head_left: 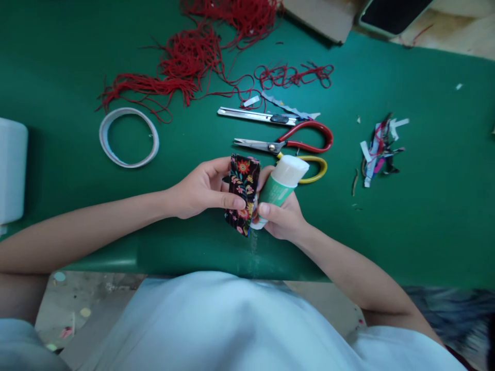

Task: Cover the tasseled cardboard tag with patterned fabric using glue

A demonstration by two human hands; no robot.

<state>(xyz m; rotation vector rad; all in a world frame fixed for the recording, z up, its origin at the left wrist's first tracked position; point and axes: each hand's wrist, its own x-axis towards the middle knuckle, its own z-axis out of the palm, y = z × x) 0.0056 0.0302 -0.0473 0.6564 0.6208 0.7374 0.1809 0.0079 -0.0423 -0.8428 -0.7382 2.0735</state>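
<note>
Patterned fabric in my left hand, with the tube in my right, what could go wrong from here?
The patterned fabric could crease or slip, since the left hand pinches it while the right hand holds the green and white tube close against it.
The scissors lie just beyond the hands, so a reach forward might knock them.
Loose red cords trail near the cutter knife and might snag if it is picked up.

Lighting moderate to dim, diffuse, cool-toned. Pale glare on the near edge of the green table (185, 245); upper left corner darker. Soft shadow beside the white container (11, 170). Floral fabric (243, 193) fairly crisp; lettering on the glue stick (276, 191) unreadable. Wide-angle stretching toward frame edges.
</note>
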